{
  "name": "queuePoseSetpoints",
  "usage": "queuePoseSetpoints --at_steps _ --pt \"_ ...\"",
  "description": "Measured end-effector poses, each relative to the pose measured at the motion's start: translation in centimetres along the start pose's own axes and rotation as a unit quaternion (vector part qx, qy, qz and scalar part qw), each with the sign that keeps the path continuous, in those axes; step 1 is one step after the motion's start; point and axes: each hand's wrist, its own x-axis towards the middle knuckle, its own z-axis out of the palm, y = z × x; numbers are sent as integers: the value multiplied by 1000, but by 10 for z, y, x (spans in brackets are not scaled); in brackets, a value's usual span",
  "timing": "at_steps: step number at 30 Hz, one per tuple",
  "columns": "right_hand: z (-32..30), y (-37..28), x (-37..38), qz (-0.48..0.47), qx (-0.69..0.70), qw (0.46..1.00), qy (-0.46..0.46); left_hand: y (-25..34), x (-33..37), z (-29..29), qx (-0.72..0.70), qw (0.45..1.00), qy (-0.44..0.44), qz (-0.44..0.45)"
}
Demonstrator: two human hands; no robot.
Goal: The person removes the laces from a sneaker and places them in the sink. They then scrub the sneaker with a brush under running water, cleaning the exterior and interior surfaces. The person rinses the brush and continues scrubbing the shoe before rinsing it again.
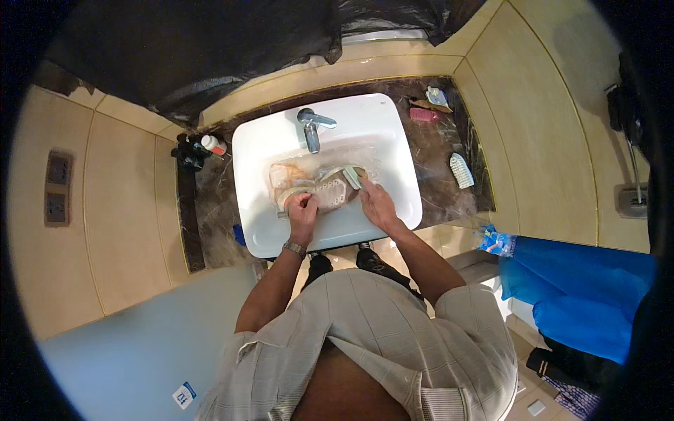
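A pale lace-up shoe (330, 194) lies across the white sink (250, 161), partly in cloudy, sudsy water. My left hand (302, 215), with a wristwatch on its wrist, is closed on the left end of the shoe, its fingers pinched near the opening. At the other end, my right hand (380, 207) grips a small pale green brush-like block (352, 177) against the shoe; its underside is hidden. Behind my left hand, an orange-and-white item (286, 175) sits in the water, its kind unclear.
The faucet (312, 130) stands at the sink's far side. On the dark marble counter (439, 189) at right are a white bristle brush (461, 170) and a pink block (423, 114). A white bottle (213, 144) and dark containers (188, 151) stand at left.
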Motion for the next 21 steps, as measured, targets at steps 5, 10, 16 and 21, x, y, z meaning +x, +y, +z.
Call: queuePoseSetpoints --at_steps 5,10,16,21 --pt "11 5 4 49 -31 998 0 16 -3 18 -53 993 13 -105" --pt "19 10 6 23 46 999 13 28 12 3 50 975 -173 -129" --pt "11 5 6 66 54 996 -3 65 37 -2 180 950 -234 -98" --pt "-3 -17 2 134 67 987 -55 52 40 5 79 970 -173 -150"
